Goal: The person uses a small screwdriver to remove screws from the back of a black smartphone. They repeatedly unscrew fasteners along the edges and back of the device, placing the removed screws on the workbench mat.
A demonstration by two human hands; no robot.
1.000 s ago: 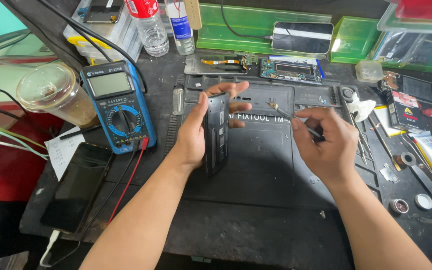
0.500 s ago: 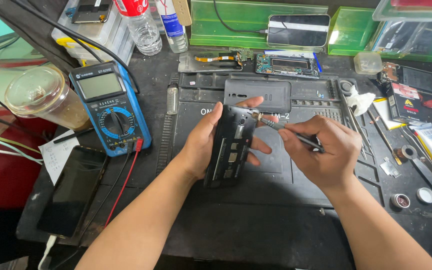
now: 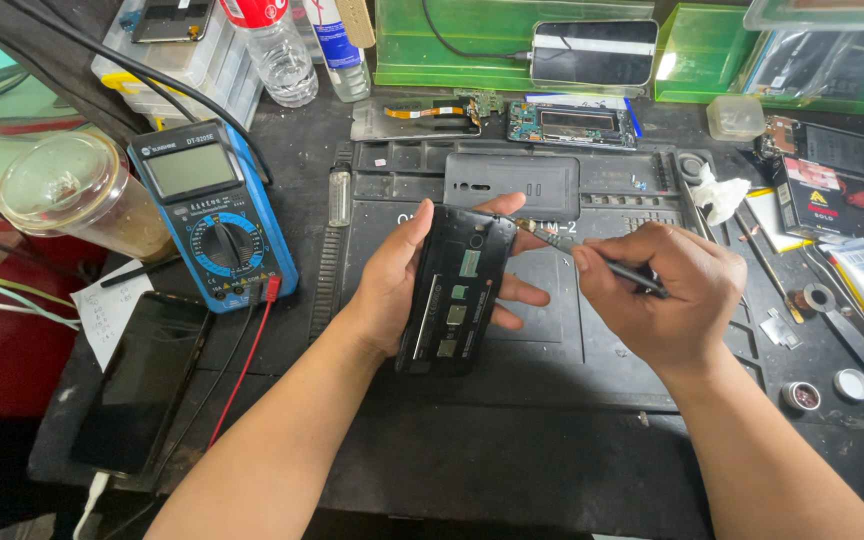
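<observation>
My left hand holds a black phone body with its back off, inner side facing up, tilted above the dark work mat. My right hand grips a thin metal tool like a pen. Its tip touches the phone's upper right edge. The grey back cover lies flat on the mat just behind the phone.
A blue multimeter with a red lead stands left, a dark phone in front of it and a lidded plastic cup beside it. Circuit boards, bottles and green trays line the back. Tools and small parts lie right.
My left hand has turned the phone body from edge-on to inner side up. My right hand has brought the tool's tip to the phone's upper edge.
</observation>
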